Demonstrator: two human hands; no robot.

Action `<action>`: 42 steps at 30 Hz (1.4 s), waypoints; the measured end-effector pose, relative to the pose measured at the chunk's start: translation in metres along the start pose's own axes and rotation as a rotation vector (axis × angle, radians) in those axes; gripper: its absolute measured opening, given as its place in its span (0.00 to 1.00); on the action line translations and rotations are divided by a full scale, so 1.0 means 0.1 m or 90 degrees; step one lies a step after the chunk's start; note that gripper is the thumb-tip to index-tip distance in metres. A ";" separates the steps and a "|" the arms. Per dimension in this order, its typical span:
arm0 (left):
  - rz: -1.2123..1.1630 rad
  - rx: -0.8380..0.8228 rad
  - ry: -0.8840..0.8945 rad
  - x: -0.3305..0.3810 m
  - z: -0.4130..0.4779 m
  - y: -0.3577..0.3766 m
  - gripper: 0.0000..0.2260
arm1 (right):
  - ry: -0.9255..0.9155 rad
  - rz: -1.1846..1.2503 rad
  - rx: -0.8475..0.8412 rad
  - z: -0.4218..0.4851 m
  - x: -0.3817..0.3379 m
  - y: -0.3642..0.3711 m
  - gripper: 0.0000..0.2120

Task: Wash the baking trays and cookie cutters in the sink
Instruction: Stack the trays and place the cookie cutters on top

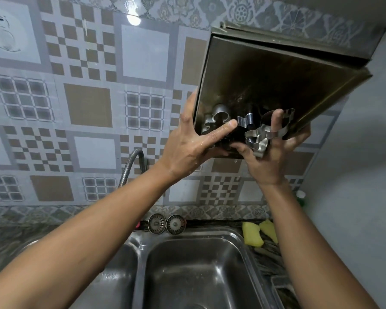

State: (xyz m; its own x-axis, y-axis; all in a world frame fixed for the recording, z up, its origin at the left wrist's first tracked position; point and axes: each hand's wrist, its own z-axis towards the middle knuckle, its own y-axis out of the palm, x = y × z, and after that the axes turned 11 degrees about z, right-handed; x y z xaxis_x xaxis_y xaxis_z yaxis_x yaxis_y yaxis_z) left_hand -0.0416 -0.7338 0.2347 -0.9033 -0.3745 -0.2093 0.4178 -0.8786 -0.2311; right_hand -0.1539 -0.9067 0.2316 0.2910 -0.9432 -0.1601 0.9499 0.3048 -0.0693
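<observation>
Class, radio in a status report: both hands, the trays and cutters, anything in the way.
Left hand and right hand grip tilted baking trays above the sink. Cookie cutters piled at lower edge, fingers pinning them. Basin below unobstructed.

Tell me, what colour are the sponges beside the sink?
The sponges are yellow, seen in the head view on the counter right of the sink.
</observation>
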 end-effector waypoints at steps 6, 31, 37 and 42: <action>-0.007 -0.061 -0.004 0.04 -0.17 0.05 0.27 | 0.045 -0.043 -0.024 -0.21 0.05 -0.01 0.47; -0.438 -0.908 -0.664 1.12 -2.73 -0.73 0.47 | 0.779 -0.027 -0.602 -2.52 -1.17 -0.70 0.40; -0.487 -0.911 -0.726 0.89 -3.10 -1.33 0.49 | 0.776 -0.059 -0.639 -2.82 -1.76 -0.41 0.46; -0.446 -0.911 -0.772 0.43 -3.54 -2.12 0.48 | 0.770 -0.010 -0.659 -3.11 -2.56 0.09 0.43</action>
State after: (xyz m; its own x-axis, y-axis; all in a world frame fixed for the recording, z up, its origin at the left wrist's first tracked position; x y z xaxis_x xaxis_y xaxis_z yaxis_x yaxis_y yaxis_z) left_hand -0.1341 -0.4588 -0.0619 -0.2409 -0.6434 0.7267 -0.7650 -0.3350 -0.5501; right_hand -0.2553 -0.6219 -0.0341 -0.4560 -0.4444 -0.7711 0.3200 0.7266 -0.6080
